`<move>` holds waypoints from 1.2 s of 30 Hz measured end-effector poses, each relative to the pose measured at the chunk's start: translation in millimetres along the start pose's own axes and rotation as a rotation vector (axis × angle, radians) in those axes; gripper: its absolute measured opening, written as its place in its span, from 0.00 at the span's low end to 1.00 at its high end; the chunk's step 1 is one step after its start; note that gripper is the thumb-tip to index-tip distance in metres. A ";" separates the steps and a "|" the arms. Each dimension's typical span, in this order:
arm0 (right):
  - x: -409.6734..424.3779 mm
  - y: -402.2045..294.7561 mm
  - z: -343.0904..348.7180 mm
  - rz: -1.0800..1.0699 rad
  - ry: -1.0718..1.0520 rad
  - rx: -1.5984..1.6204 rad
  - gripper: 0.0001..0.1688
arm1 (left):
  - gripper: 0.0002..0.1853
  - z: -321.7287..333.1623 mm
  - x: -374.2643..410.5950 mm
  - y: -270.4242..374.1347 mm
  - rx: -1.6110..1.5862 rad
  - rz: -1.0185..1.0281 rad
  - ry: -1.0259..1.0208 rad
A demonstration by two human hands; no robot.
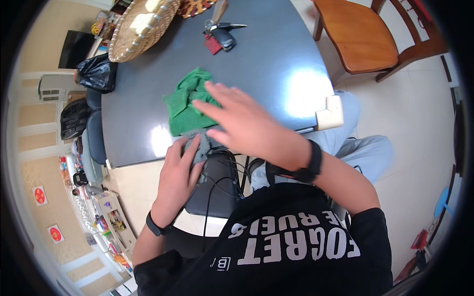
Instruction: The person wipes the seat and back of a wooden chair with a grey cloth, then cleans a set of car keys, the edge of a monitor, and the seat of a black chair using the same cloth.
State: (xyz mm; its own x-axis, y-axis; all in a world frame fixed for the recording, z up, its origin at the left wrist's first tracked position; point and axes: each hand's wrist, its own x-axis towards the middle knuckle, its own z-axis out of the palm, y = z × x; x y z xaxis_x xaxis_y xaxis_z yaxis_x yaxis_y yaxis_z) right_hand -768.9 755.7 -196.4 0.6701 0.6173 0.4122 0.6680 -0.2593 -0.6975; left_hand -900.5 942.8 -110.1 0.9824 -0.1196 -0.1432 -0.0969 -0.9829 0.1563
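A crumpled green cloth [190,105] lies on the dark tabletop [259,74] close to the near edge. Spread fingers of my right hand [248,122] are over its right side, slightly blurred; whether they touch it is not clear. At the table's edge my left hand [177,174] grips a grey-green cloth [202,148], part of which hangs below the edge. The two cloths meet or overlap at the green one's lower side. Each wrist wears a black band.
Keys with a black fob [223,39] and a red tag lie farther back. A wicker basket [144,37] stands at the far left, beside a black plastic bag [98,74]. A cream corner guard [329,113] caps the right corner, near a wooden chair [359,37].
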 end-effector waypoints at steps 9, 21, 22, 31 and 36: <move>-68.5 30.2 -85.6 0.284 0.248 -0.570 0.33 | 0.44 2.7 147.5 37.9 0.189 0.613 0.027; -83.6 59.9 -93.0 0.539 0.469 0.017 0.29 | 0.42 -40.5 179.6 70.2 0.076 0.643 -0.472; -82.4 56.2 -93.6 0.571 0.481 0.078 0.29 | 0.43 -40.7 161.7 68.9 0.123 0.656 -0.455; -83.2 60.0 -89.7 0.531 0.484 0.053 0.29 | 0.43 2.1 234.3 71.7 0.755 0.847 0.032; -81.5 57.7 -89.0 0.548 0.499 0.115 0.27 | 0.40 -1.3 315.7 66.4 0.670 0.953 0.163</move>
State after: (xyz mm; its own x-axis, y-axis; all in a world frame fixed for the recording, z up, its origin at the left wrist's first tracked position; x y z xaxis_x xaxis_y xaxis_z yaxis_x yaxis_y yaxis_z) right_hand -756.2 624.4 -218.1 0.9826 0.0045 0.1856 0.1762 -0.3364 -0.9251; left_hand -596.6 840.0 -143.7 0.4713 -0.8749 -0.1115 -0.8204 -0.3885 -0.4195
